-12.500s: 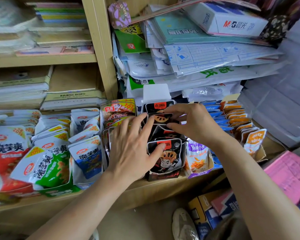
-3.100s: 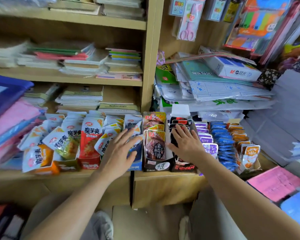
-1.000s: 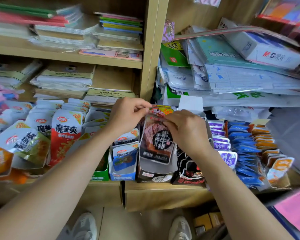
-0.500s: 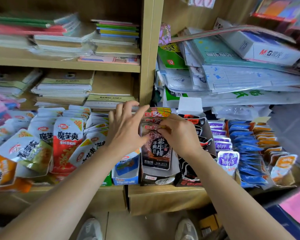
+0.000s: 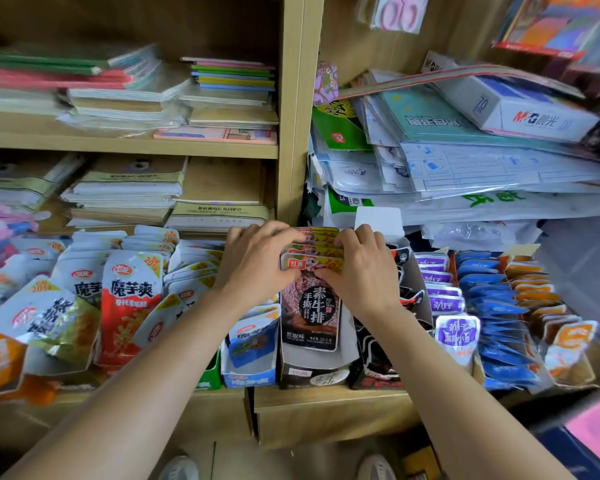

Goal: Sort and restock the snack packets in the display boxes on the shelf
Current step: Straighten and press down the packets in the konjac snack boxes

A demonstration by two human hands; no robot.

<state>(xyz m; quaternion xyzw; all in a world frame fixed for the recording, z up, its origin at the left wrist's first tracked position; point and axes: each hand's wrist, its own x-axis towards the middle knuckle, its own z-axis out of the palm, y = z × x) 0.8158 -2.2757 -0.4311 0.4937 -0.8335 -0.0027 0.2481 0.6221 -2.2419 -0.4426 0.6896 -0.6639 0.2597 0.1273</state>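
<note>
Hands both at centre row of the shelf board [image 5: 326, 414]. Fingers of left hand [image 5: 257, 268] curl over top-left edges of the steak-print packets [image 5: 321, 242], thumb tip on top strip of the front packet [image 5: 310, 306]. Fingers of right hand [image 5: 362, 271] curl over the tops from the right side, thumb on same strip. Both are grasping the packet row btwn them, approx. pressed together. Packets stand upright, one behind another, in the dark display box [image 5: 309, 374] at the board's front edge; front packet's printed face shows above the box wall. Just left: blue display box [image 5: 248, 375] w/ a few blue-white packets inside. Just right: black display box [image 5: 378, 379] w/ black packets; white card tab [image 5: 378, 220] sticks up behind right hand. Further right, in rows: purple packets [image 5: 457, 332], blue packets [image 5: 499, 306], orange packets [image 5: 572, 337]. Left side: red konjac packet [image 5: 130, 306] among white ones. Above: notebook stacks [image 5: 125, 192], M&G paper ream [image 5: 534, 112].
</note>
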